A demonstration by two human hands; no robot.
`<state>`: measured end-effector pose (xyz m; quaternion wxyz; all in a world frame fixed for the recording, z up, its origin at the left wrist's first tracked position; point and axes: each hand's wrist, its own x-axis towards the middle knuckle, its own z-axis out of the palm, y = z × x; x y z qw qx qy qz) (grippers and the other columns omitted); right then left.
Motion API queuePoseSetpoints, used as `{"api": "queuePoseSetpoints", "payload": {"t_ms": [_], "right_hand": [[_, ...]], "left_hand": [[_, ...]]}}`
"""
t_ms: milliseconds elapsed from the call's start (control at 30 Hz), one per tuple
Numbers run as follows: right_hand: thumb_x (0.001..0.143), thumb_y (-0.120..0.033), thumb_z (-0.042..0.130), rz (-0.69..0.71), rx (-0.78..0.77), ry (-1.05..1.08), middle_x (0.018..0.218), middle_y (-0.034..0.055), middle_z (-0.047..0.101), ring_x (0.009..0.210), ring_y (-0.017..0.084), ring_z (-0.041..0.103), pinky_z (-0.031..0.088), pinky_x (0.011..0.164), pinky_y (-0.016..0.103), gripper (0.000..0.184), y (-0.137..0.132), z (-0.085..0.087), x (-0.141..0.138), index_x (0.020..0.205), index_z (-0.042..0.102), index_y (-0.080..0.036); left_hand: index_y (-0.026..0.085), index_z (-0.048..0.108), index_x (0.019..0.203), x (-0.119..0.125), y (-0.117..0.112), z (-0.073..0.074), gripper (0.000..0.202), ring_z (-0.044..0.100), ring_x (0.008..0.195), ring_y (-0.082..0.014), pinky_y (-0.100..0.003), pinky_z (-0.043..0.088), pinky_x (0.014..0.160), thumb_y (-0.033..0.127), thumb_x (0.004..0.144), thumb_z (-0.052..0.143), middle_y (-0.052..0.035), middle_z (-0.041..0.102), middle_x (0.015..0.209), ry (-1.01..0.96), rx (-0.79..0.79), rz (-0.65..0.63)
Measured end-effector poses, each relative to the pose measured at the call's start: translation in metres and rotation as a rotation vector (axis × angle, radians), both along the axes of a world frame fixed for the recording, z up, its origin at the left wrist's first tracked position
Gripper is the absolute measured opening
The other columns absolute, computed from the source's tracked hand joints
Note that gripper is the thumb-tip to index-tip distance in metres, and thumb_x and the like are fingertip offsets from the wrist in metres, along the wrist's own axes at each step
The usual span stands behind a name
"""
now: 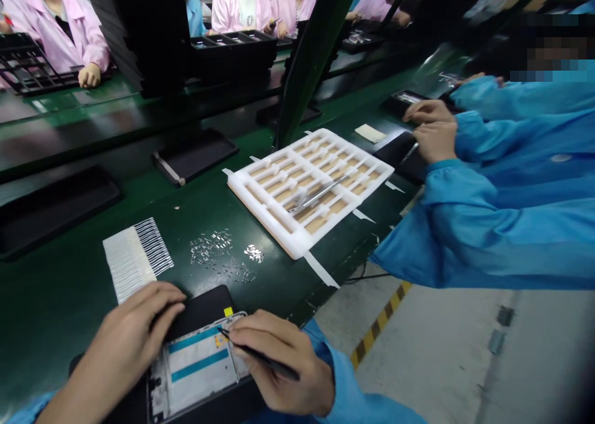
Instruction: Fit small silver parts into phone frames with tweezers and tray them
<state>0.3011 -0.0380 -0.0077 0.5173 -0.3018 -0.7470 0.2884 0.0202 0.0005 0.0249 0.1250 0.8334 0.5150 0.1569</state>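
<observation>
In front of me a phone frame (199,348) with two blue strips lies in a black tray (204,306). My right hand (286,362) grips black tweezers (264,354), whose tips are at a small yellow-orange patch near the frame's upper right. My left hand (132,334) rests over the left side of the tray and frame. Its fingers are stretched and slightly bent, with nothing visible in them. Beyond the left hand lies a white sheet of thin strips (125,256). Many tiny metal pieces (211,247) are scattered on the green bench, with a small pile (253,253) beside them.
A white slotted tray (267,216) carries metal tweezers (320,193) and is taped to the bench (195,207). Black trays (56,207) lie farther left. At right, a co-worker's blue sleeve (502,194) reaches over the bench. People in pink (242,5) sit opposite.
</observation>
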Motion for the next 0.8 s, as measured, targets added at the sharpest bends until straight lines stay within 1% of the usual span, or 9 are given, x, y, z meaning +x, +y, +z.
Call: {"api": "queuePoseSetpoints", "payload": {"t_ms": [100,133,200,267,400,500,600,700,800], "right_hand": [[0.093,0.003,0.067,-0.075,-0.078,0.111,0.107,0.0127,0.081,0.093,0.023,0.080,0.069,0.083,0.033,0.036,0.002,0.004,0.006,0.122,0.076,-0.016],[0.091,0.004,0.067,-0.103,-0.087,0.120,0.105,0.0122,0.081,0.092,0.023,0.081,0.069,0.083,0.032,0.037,0.004,0.006,0.008,0.120,0.077,-0.017],[0.091,0.005,0.066,-0.143,-0.081,0.123,0.103,0.0113,0.082,0.091,0.022,0.081,0.069,0.081,0.031,0.036,0.007,0.008,0.012,0.118,0.077,-0.017],[0.091,0.004,0.066,-0.162,-0.073,0.128,0.100,0.0105,0.082,0.091,0.023,0.081,0.068,0.081,0.031,0.034,0.009,0.009,0.014,0.116,0.077,-0.017],[0.091,0.003,0.067,-0.160,-0.070,0.140,0.098,0.0101,0.082,0.090,0.023,0.080,0.068,0.081,0.031,0.033,0.010,0.005,0.012,0.115,0.078,-0.017],[0.092,0.002,0.067,-0.162,-0.066,0.135,0.098,0.0105,0.081,0.090,0.022,0.080,0.068,0.081,0.031,0.032,0.010,0.003,0.011,0.116,0.077,-0.016],[0.094,0.001,0.066,-0.165,-0.064,0.122,0.101,0.0108,0.081,0.091,0.022,0.079,0.067,0.081,0.031,0.031,0.011,0.005,0.014,0.117,0.076,-0.017],[0.096,-0.002,0.062,-0.146,-0.060,0.087,0.112,0.0133,0.078,0.101,0.024,0.079,0.067,0.088,0.034,0.030,0.012,0.011,0.019,0.118,0.074,-0.017],[0.097,-0.003,0.053,-0.104,-0.030,0.009,0.122,0.0154,0.075,0.108,0.024,0.077,0.066,0.095,0.036,0.032,0.012,0.019,0.016,0.119,0.071,-0.017]], "left_hand": [[0.022,0.078,0.110,-0.022,0.018,-0.007,0.045,0.078,0.105,-0.0259,-0.039,0.064,0.092,0.052,0.110,0.044,-0.0074,0.079,0.118,0.121,0.158,0.126],[0.021,0.078,0.109,-0.026,0.023,-0.010,0.047,0.078,0.104,-0.0274,-0.041,0.064,0.090,0.052,0.110,0.043,-0.0091,0.079,0.117,0.143,0.180,0.140],[0.020,0.078,0.106,-0.030,0.029,-0.015,0.048,0.078,0.103,-0.0276,-0.040,0.064,0.088,0.051,0.111,0.042,-0.0102,0.079,0.115,0.181,0.208,0.136],[0.019,0.078,0.106,-0.028,0.030,-0.019,0.049,0.077,0.103,-0.0271,-0.039,0.063,0.088,0.049,0.112,0.039,-0.0110,0.079,0.114,0.224,0.241,0.122],[0.015,0.074,0.108,-0.020,0.027,-0.024,0.048,0.075,0.102,-0.0301,-0.045,0.062,0.091,0.039,0.114,0.033,-0.0146,0.077,0.112,0.342,0.303,0.103],[0.013,0.072,0.107,-0.017,0.026,-0.023,0.041,0.074,0.098,-0.0326,-0.047,0.061,0.085,0.030,0.113,0.035,-0.0166,0.076,0.110,0.442,0.333,0.074],[0.015,0.071,0.104,-0.018,0.026,-0.021,0.040,0.073,0.092,-0.0315,-0.045,0.059,0.080,0.025,0.112,0.033,-0.0156,0.076,0.104,0.504,0.359,0.041],[0.017,0.069,0.101,-0.019,0.024,-0.018,0.040,0.072,0.084,-0.0286,-0.042,0.057,0.077,0.024,0.113,0.031,-0.0117,0.074,0.094,0.511,0.384,0.015],[0.017,0.067,0.105,-0.014,0.012,-0.010,0.037,0.072,0.087,-0.0272,-0.042,0.056,0.078,0.023,0.113,0.031,-0.0114,0.074,0.100,0.478,0.411,-0.019]]}}
